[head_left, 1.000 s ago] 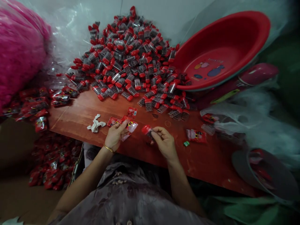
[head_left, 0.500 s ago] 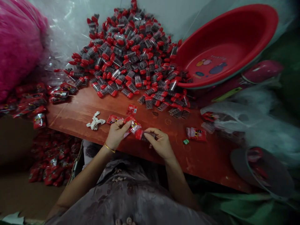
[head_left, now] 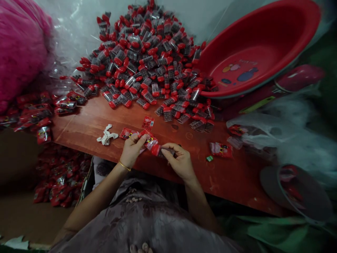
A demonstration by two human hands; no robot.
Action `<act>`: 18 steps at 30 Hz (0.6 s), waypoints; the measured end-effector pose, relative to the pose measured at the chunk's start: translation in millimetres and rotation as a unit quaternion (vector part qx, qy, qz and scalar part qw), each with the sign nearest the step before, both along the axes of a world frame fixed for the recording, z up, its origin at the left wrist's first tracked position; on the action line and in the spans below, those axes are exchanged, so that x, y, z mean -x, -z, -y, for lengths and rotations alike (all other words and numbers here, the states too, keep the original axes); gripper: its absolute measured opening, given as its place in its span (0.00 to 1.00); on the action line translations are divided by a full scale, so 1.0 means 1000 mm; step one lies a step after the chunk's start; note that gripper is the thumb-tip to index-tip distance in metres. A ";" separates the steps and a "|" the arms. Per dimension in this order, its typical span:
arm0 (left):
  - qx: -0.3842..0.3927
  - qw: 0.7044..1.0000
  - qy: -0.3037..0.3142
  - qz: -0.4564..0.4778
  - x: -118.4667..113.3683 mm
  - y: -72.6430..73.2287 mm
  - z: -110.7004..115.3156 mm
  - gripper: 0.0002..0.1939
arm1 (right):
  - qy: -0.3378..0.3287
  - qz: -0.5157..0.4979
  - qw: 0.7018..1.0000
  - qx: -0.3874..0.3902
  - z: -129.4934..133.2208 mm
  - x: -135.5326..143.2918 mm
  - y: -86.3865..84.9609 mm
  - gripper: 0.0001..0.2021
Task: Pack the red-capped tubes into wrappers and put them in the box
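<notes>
My left hand (head_left: 132, 149) pinches a small red printed plastic packet (head_left: 150, 140) between thumb and fingers. My right hand (head_left: 180, 160) grips a small clear container (head_left: 163, 151) with dark contents, partly hidden by the fingers. Its red end meets the packet's right end; whether it is inside the packet I cannot tell. Other red packets (head_left: 126, 133) lie flat beside and beyond my left hand. A crumpled white strip (head_left: 107, 135) rests to the left. Farther back is a large heap of red-capped clear containers (head_left: 147, 66) with dark contents.
A red basin (head_left: 237, 52) leans at the back right. Filled packets (head_left: 33, 112) sit at the left edge, above a box of more packets (head_left: 61, 179). One packet (head_left: 221, 149) and a green piece (head_left: 209, 159) lie right, near a grey tub (head_left: 273, 186).
Both hands keep nearly the same position and hold. The packet and the container's red end have shifted very slightly; the view has moved a little.
</notes>
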State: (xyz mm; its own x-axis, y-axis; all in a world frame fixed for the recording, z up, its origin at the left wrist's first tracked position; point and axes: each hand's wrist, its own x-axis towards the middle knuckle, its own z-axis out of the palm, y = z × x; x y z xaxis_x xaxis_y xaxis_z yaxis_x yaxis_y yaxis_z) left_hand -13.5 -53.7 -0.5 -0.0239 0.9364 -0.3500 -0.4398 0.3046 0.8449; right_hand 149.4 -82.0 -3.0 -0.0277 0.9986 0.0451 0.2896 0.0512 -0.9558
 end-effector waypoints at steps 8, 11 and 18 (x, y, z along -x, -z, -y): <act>0.000 1.000 -0.013 -0.023 -0.002 0.003 0.000 0.19 | 0.031 0.008 0.999 -0.007 0.001 -0.001 0.002 0.08; -0.002 1.000 0.004 -0.031 -0.005 0.001 0.000 0.19 | 0.018 -0.002 1.000 -0.004 0.002 0.001 0.002 0.08; -0.025 0.999 0.018 -0.029 -0.008 0.001 0.002 0.16 | 0.040 -0.029 0.999 0.010 0.004 0.003 0.008 0.09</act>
